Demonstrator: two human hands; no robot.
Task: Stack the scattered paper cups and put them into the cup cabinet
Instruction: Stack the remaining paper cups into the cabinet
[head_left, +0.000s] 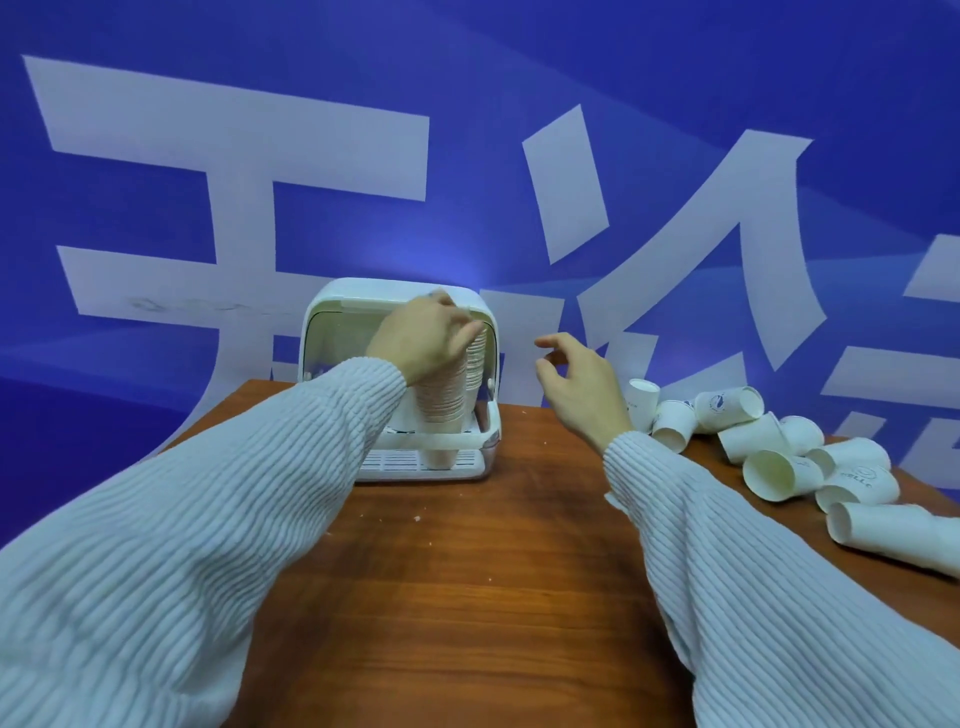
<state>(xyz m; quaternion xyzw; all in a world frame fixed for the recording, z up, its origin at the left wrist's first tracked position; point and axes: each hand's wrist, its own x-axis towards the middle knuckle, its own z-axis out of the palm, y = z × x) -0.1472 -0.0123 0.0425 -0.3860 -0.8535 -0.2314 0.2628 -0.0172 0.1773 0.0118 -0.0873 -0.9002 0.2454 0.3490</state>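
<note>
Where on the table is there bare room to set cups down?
Bare wood on the table runs between the two sleeves, in front of the cup cabinet. A narrower strip lies between cabinet and right hand. The right edge is crowded with loose cups.

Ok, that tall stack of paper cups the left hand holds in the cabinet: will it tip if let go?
Probably wobbly: the stack of paper cups is tall, narrow-based and leaning slightly. Likely light, since the left hand grips it alone from the top. The cabinet walls may catch it.

cup stack (444, 400): top end buried under the left hand (421, 338), so the grip's anyone's guess
cups (779, 457) right of the fingers (550, 343): logos too small, the last one cut off at the edge
</note>
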